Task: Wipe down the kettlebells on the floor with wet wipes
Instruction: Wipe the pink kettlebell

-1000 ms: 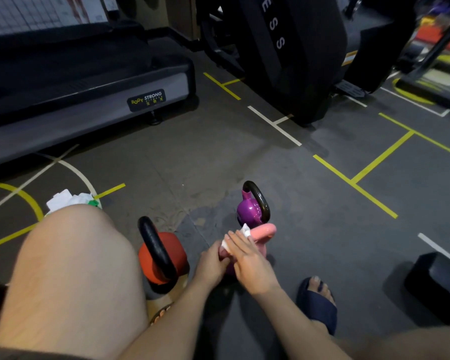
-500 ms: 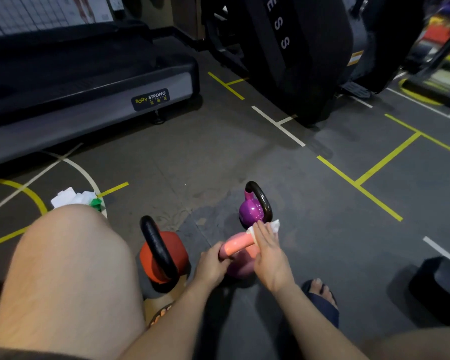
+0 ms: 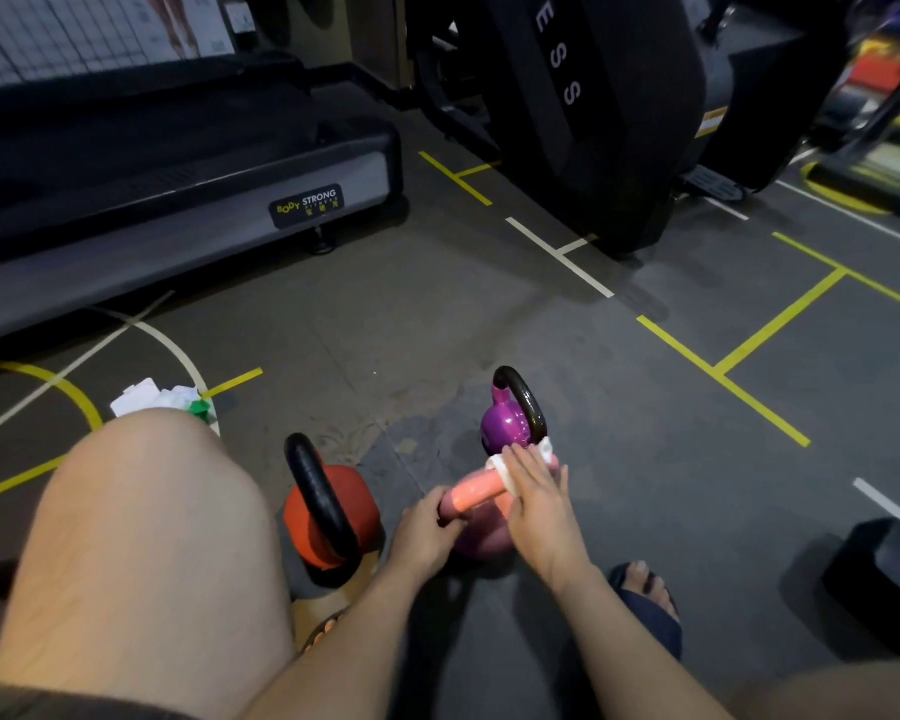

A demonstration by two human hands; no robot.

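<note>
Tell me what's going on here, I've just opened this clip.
A person crouched on a gym floor is cleaning kettlebells. Their left hand grips the near end of the pink kettlebell handle to steady it, while the right hand presses a wet wipe over the handle's far end. The purple kettlebell stands just behind it and the red kettlebell to the left, neither being touched. A white and green bundle lies beyond the left knee.

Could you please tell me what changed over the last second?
The right hand slid the wet wipe along the pink kettlebell handle, away from the left hand towards its far end. That hand still grips the near end; the purple kettlebell and orange kettlebell stayed put.
</note>
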